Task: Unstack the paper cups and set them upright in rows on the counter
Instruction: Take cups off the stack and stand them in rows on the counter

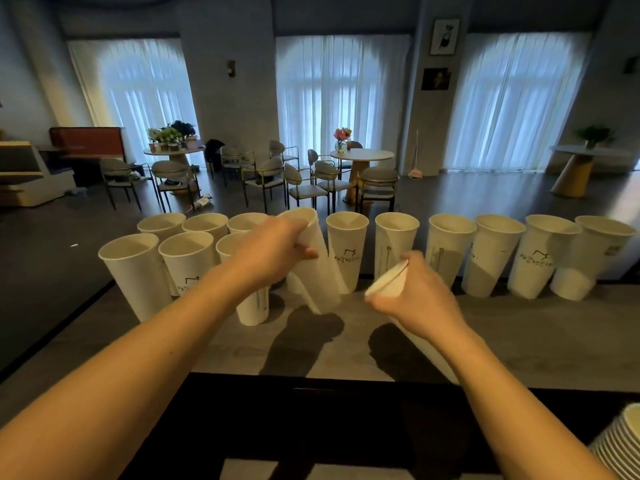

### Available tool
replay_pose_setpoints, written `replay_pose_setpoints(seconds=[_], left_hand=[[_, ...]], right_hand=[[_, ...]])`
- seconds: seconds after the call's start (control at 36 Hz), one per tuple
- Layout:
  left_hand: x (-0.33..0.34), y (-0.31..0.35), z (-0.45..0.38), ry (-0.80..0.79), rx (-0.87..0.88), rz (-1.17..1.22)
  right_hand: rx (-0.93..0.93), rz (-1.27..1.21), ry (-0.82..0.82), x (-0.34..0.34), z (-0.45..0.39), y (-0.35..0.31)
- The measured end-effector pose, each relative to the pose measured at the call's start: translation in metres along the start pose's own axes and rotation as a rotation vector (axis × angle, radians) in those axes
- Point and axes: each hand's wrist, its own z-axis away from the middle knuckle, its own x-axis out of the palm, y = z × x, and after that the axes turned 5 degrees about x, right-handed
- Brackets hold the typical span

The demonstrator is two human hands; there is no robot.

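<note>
Two bare arms are showing, with no sleeves on them. The left hand point(273, 249) and the right hand point(415, 292) are wearing no gloves, rings or watch. The forearms are long and smooth, running back from the hands.

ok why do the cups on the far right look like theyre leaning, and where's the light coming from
Head view: wide-angle distortion splays the end cups outward; they likely stand upright. Light comes mainly from the curtained windows behind, so the counter shows shadows falling toward the camera under the left hand and right hand. The foreground is dim.
</note>
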Motion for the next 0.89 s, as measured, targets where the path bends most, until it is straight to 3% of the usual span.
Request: replay_pose_setpoints(seconds=[0.11,0.28,0.75,0.89], left_hand=[[0.026,-0.002,-0.008,-0.135,0.091,-0.222],[0.042,-0.021,-0.015,-0.192,0.087,-0.280],[0.047,-0.037,-0.019,-0.213,0.118,-0.358],[0.040,-0.035,-0.016,-0.151,0.109,-0.320]], right_hand=[[-0.087,-0.237,0.101,0.013,-0.008,-0.006],[-0.073,-0.461,0.082,0.032,-0.023,-0.015],[-0.051,-0.510,0.037,0.069,-0.060,-0.030],[-0.020,-0.466,-0.008,0.062,-0.053,-0.032]])
